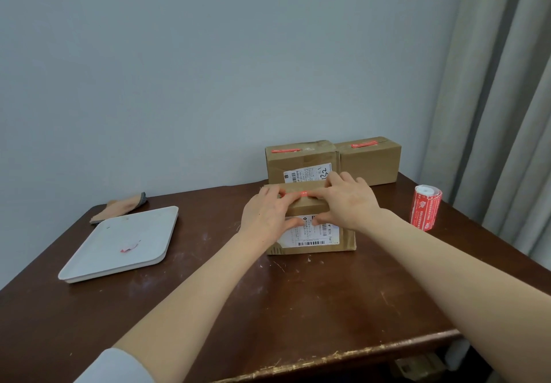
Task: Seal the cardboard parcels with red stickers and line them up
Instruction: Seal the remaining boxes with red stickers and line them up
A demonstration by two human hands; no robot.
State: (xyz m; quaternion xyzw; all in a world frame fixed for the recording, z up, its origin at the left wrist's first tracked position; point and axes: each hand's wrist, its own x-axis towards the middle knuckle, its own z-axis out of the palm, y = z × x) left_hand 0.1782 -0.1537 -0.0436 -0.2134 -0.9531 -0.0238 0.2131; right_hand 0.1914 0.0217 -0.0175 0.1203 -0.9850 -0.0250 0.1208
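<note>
A brown cardboard parcel (310, 207) with a white shipping label on its front stands in the middle of the dark brown wooden table (268, 299). A thin red sticker (301, 194) lies across its top seam. The left hand (267, 218) and the right hand (348, 203) both press on it, fingers flat on the top and thumbs against the front face. Neither hand grips anything.

Just behind stand a second sealed box (301, 162) and a third sealed box (369, 163), touching side by side, near the pale grey-blue wall (208, 69). At the right a roll of red stickers (425, 208) stands upright close to the table edge, near a grey curtain (492, 84). At the left lies a white square tray (98, 257) with a red paper scrap (130, 247), and a beige cloth (119, 205) lies behind it. Scratched wood shows between tray and parcel and down to the worn near edge.
</note>
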